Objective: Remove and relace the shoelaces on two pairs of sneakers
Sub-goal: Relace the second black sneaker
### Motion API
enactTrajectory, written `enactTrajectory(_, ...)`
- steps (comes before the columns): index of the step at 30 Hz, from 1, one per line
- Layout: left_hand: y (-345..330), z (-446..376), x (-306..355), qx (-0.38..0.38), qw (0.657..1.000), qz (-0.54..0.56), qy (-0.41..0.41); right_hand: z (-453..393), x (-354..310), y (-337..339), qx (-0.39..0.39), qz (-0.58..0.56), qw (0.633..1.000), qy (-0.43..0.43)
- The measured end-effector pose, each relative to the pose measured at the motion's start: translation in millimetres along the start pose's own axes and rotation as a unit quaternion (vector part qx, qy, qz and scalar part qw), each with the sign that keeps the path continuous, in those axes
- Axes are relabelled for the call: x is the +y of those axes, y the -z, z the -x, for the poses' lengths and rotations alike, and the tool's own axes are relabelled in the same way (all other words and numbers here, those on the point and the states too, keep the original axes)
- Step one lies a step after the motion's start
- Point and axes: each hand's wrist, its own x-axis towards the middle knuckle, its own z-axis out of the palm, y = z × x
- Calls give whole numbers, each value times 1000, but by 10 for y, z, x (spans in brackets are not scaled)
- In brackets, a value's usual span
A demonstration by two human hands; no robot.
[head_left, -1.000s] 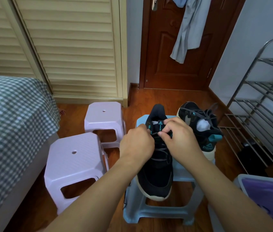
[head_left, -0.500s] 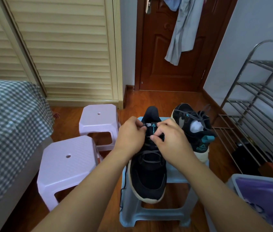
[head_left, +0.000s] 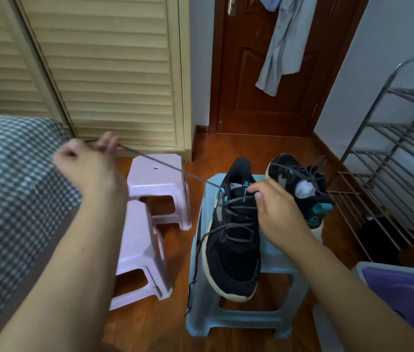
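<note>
A black sneaker (head_left: 233, 252) with a cream sole lies on a pale blue stool (head_left: 272, 255), toe toward me. Its grey shoelace (head_left: 165, 165) runs taut from the top eyelets up and left to my left hand (head_left: 86, 161), which pinches the lace end, raised over the pink stools. My right hand (head_left: 274, 209) holds the shoe at the tongue, fingers pinching near the top eyelets. The lace's other end hangs over the stool's left side. A second black sneaker (head_left: 302, 189) with teal accents and a white sock inside lies tipped beside the first, to the right.
Two pink stools (head_left: 157, 181) stand to the left of the blue one. A checked bed (head_left: 10, 189) fills the left side. A metal shoe rack (head_left: 399, 158) stands on the right, a bin with a purple bag (head_left: 401, 290) at lower right. A brown door is straight ahead.
My left hand has left the tongue and swung up and left, drawing a length of lace out of the top eyelet. My right hand stays on the shoe.
</note>
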Motion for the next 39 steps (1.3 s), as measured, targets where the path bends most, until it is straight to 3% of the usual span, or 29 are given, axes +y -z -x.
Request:
enactTrajectory(2,291,-305,100,80,995,-5,-67,14,12,5,-10,5,1000,-2)
enactTrajectory(4,548,-507,56,114,980,-78,-142,25,-15,-4,-20,0,1000,0)
enactTrajectory(6,705,-573,-17,96,954,-194,-208,27,-54,-25,-27,3,1000,0)
enactTrajectory(8,731,-485,-61,26,925,-298,-234,20,-64,-37,-25,11,1000,-8)
enactTrajectory(11,675,-210,-156,-117,833,-513,-172,5,-69,-31,-16,6,1000,-25)
enactTrajectory(14,574,259,-214,-280,719,-636,-25,18,-90,-36,-15,3,1000,-24)
enactTrajectory(17,572,685,-338,-461,613,-619,172,23,-93,-47,-17,2,1000,-17)
enactTrajectory(19,622,909,-436,-541,550,-573,275,17,-88,-42,-14,-1,1000,-15)
enactTrajectory(21,645,1025,-501,-577,504,-582,271,14,-81,-42,-11,-4,1000,-14)
enactTrajectory(25,659,985,-486,-581,468,-629,219,21,-68,-48,-14,2,1000,-16)
enactTrajectory(29,660,779,-219,-615,407,-658,152,-1,-37,-56,-21,10,1000,-12)
enactTrajectory(31,685,666,-81,-597,404,-689,76,3,-47,-31,-17,5,1000,-19)
enactTrajectory(33,671,630,72,-547,440,-712,-18,49,-171,10,13,32,999,32)
enactTrajectory(35,608,684,213,-495,556,-666,-45,142,-401,-8,-18,25,993,112)
enactTrajectory(36,566,740,273,-483,623,-615,-25,193,-516,-47,-67,2,990,127)
enactTrajectory(37,527,810,336,-483,669,-565,-8,248,-591,-108,-119,-21,984,127)
enactTrajectory(39,504,955,373,-486,707,-515,-4,306,-600,-229,-172,-28,979,109)
